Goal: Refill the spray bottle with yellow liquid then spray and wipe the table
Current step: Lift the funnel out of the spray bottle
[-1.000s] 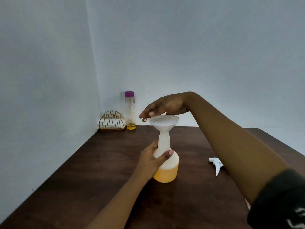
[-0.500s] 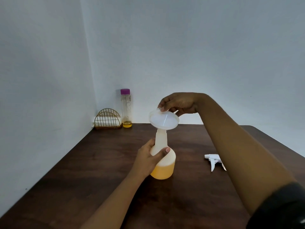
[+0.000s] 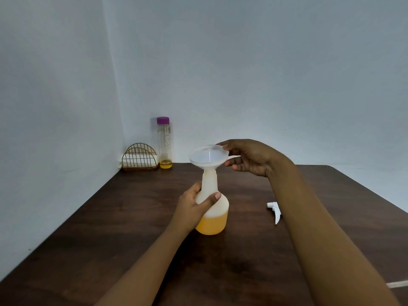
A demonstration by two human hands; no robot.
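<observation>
spray bottle (image 3: pixel 212 206): stood upright mid-table (image 3: pixel 132 217), no head on, yellow liquid (image 3: pixel 212 225) in its lower part.
left hand (image 3: pixel 192 208): wrapped round the bottle's neck and shoulder from the left.
funnel (image 3: pixel 208 156): white, bowl tipped toward the near side, spout at the bottle's mouth.
right hand (image 3: pixel 251 156): pinched the funnel's right rim.
trigger head (image 3: pixel 274 209): lay right of the bottle, apart from it.
far-left corner: clear bottle (image 3: pixel 164 143), purple cap, little yellow left, just beside a wire holder (image 3: pixel 140 159).
</observation>
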